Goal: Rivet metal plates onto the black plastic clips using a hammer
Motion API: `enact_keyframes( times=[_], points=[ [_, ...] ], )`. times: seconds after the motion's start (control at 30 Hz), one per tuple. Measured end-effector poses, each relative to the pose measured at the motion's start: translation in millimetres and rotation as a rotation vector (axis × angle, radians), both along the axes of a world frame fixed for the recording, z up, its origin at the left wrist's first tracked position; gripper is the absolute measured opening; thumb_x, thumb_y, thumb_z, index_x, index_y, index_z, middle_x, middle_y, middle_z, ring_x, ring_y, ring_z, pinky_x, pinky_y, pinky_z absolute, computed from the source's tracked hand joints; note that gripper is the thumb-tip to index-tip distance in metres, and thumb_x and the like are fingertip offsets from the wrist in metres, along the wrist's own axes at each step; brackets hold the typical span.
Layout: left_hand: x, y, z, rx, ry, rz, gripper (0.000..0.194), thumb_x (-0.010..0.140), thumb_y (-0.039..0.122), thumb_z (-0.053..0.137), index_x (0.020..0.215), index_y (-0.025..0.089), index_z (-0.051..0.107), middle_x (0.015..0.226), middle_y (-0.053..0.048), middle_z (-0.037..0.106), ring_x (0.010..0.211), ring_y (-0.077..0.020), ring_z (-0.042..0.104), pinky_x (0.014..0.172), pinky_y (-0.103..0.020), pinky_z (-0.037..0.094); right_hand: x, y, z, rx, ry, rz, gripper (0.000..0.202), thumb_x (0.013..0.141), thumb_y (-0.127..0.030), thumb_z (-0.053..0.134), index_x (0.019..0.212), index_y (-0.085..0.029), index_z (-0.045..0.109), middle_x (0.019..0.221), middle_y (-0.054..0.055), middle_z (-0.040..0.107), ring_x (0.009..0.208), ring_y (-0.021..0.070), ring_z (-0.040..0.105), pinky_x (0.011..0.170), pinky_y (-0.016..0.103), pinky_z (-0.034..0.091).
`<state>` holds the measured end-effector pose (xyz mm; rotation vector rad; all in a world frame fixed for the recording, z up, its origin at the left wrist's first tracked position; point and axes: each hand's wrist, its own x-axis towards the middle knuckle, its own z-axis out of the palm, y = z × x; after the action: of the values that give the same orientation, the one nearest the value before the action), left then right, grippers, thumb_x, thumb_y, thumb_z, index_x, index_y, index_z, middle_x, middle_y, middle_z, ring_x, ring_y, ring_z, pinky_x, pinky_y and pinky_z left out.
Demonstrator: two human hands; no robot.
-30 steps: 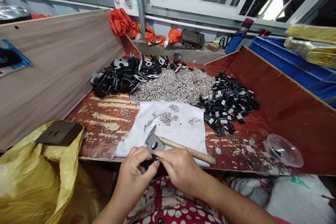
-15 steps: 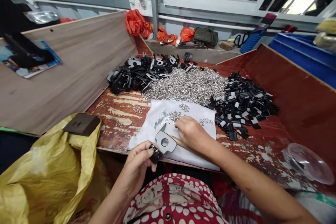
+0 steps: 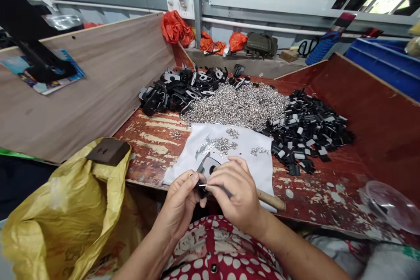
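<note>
My left hand is closed on a black-and-grey clip piece, a flat plate with a round hole and a black end, at the front edge of the table. My right hand pinches a thin metal pin against the clip's black end. Beneath the right wrist a wooden handle sticks out to the right; its other end is hidden. Both hands are over the near edge of a white cloth, which bears loose pins and small silver pieces.
Behind the cloth spreads a heap of small silver parts. Black-and-grey clips are piled at left, short black pieces at right. A clear plastic bowl, a yellow bag and wooden side boards surround the work.
My right hand has come back from the silver pieces on the cloth to the clip in my left hand, bringing a pin. The view has shifted slightly.
</note>
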<state>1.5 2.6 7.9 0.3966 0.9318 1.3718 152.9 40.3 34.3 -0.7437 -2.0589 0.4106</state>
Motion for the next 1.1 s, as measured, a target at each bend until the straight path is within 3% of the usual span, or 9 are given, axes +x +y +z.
enact_keyframes(
  times=[0.1, 0.2, 0.4, 0.5, 0.6, 0.73, 0.9, 1.0, 1.1],
  points=[
    [4.0, -2.1, -3.2, -0.015, -0.031, 0.038, 0.028, 0.070, 0.036, 0.089, 0.077, 0.015, 0.073, 0.075, 0.000, 0.064, 0.063, -0.0107, 0.055, 0.052, -0.020, 0.052, -1.6, -9.7, 0.0, 0.301, -0.228, -0.042, 0.020, 0.096, -0.010, 0.051, 0.095, -0.024, 0.065, 0.093, 0.000, 0.077, 0.087, 0.0186, 0.066, 0.111, 0.049, 0.032],
    [7.9, -4.5, -5.8, -0.029, -0.060, 0.091, 0.028, 0.070, 0.032, 0.091, 0.073, 0.016, 0.068, 0.070, 0.002, 0.062, 0.063, -0.0076, 0.053, 0.062, -0.016, 0.052, -4.0, -13.7, -2.8, 0.404, -0.345, -0.061, 0.021, 0.097, -0.010, 0.048, 0.091, -0.023, 0.064, 0.090, 0.002, 0.077, 0.086, 0.0185, 0.066, 0.111, 0.046, 0.032],
    [0.0, -21.7, -3.9, 0.044, 0.062, -0.040, 0.033, 0.077, 0.043, 0.084, 0.088, 0.017, 0.067, 0.080, 0.000, 0.061, 0.061, -0.0106, 0.051, 0.055, -0.022, 0.050, -5.3, -10.4, -10.4, 0.216, -0.244, -0.035, 0.020, 0.095, -0.010, 0.047, 0.088, -0.023, 0.060, 0.080, -0.001, 0.071, 0.080, 0.0172, 0.063, 0.110, 0.047, 0.034],
    [-15.5, -39.1, -7.6, 0.075, 0.368, 0.054, 0.044, 0.068, 0.037, 0.091, 0.100, 0.023, 0.064, 0.086, 0.000, 0.064, 0.068, -0.0137, 0.058, 0.058, -0.021, 0.050, -9.8, -12.8, -14.3, 0.180, -0.212, -0.008, 0.018, 0.096, -0.012, 0.048, 0.089, -0.023, 0.061, 0.078, -0.001, 0.070, 0.080, 0.0177, 0.060, 0.108, 0.047, 0.035],
    [-40.5, -57.6, -13.4, -0.018, 0.760, 0.084, 0.045, 0.077, 0.043, 0.082, 0.114, 0.025, 0.064, 0.097, -0.004, 0.070, 0.081, -0.0206, 0.066, 0.058, -0.022, 0.050, -0.8, -10.6, -20.8, 0.084, -0.354, 0.074, 0.020, 0.096, -0.009, 0.047, 0.097, -0.021, 0.062, 0.082, 0.001, 0.069, 0.081, 0.0177, 0.059, 0.098, 0.041, 0.042],
    [-62.6, -67.7, -19.7, -0.206, 0.856, -0.021, 0.048, 0.088, 0.062, 0.059, 0.119, 0.025, 0.062, 0.082, -0.002, 0.070, 0.064, -0.0206, 0.063, 0.048, -0.024, 0.046, 41.9, -0.9, -34.6, -0.011, -0.766, -0.219, 0.007, 0.091, -0.014, 0.064, 0.097, -0.017, 0.062, 0.090, 0.008, 0.066, 0.085, 0.0249, 0.060, 0.079, 0.039, 0.046],
    [-35.7, -43.7, -38.1, -0.167, 0.792, -0.007, 0.043, 0.091, 0.063, 0.052, 0.108, 0.024, 0.062, 0.068, 0.003, 0.063, 0.050, -0.0161, 0.053, 0.044, -0.024, 0.044, 81.6, -2.1, -52.8, -0.151, -0.944, -0.283, 0.007, 0.091, -0.020, 0.064, 0.093, -0.017, 0.058, 0.078, 0.005, 0.065, 0.067, 0.0228, 0.064, 0.057, 0.032, 0.043],
    [-17.2, -27.6, -54.2, -0.104, 0.897, -0.034, 0.045, 0.095, 0.058, 0.046, 0.111, 0.021, 0.067, 0.064, 0.003, 0.060, 0.046, -0.0160, 0.051, 0.044, -0.026, 0.041, 91.3, -7.7, -52.4, -0.245, -0.871, -0.204, 0.021, 0.097, -0.019, 0.052, 0.117, -0.016, 0.057, 0.072, 0.001, 0.068, 0.057, 0.0202, 0.064, 0.052, 0.029, 0.043],
    [-11.4, -21.9, -64.2, 0.001, 1.076, -0.044, 0.046, 0.100, 0.049, 0.039, 0.107, 0.020, 0.073, 0.068, 0.000, 0.063, 0.059, -0.0185, 0.060, 0.059, -0.028, 0.046, 100.4, -15.2, -37.0, -0.203, -0.700, -0.088, 0.045, 0.103, -0.019, 0.043, 0.148, -0.025, 0.043, 0.099, 0.004, 0.075, 0.077, 0.0196, 0.072, 0.064, 0.028, 0.052]
  ],
)
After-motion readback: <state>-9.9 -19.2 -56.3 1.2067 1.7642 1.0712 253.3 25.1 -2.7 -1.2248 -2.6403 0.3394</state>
